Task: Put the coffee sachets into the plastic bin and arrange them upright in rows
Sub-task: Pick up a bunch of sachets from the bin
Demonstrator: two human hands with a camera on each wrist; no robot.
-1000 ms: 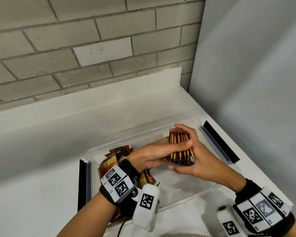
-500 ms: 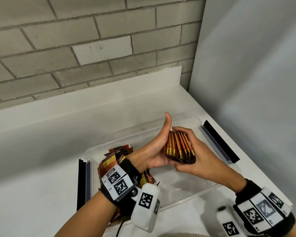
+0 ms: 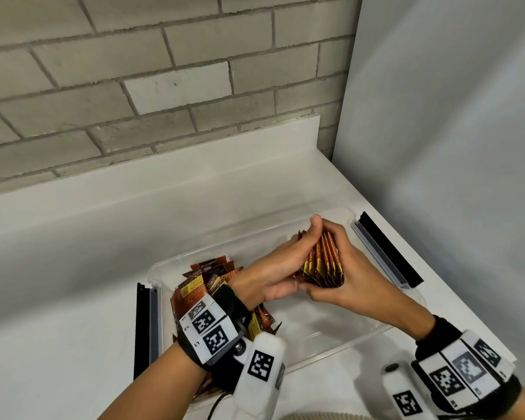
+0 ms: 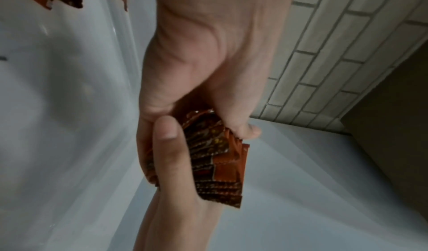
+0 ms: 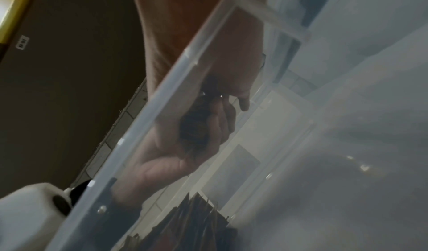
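Note:
A clear plastic bin (image 3: 225, 242) stands on the white counter. Over its right half my right hand (image 3: 355, 274) grips a bundle of several red-orange coffee sachets (image 3: 325, 262) on edge, thumb underneath. My left hand (image 3: 285, 262) lies flat against the bundle's left face, fingers straight and pointing away from me. In the left wrist view the bundle (image 4: 217, 163) sits fanned between both hands. A loose pile of sachets (image 3: 200, 277) fills the bin's left end, partly hidden under my left wrist. The right wrist view shows the bundle (image 5: 194, 126) dimly through the bin wall (image 5: 162, 108).
Black latch handles stick out at the bin's left end (image 3: 141, 328) and right end (image 3: 388, 250). A grey panel (image 3: 437, 147) rises close on the right and a brick wall stands behind the counter. The bin's middle floor (image 3: 315, 322) is bare.
My left hand lay across the bundle's top, then rose with a flat palm, and now presses against the bundle's left side. The right hand kept hold and shifted slightly back.

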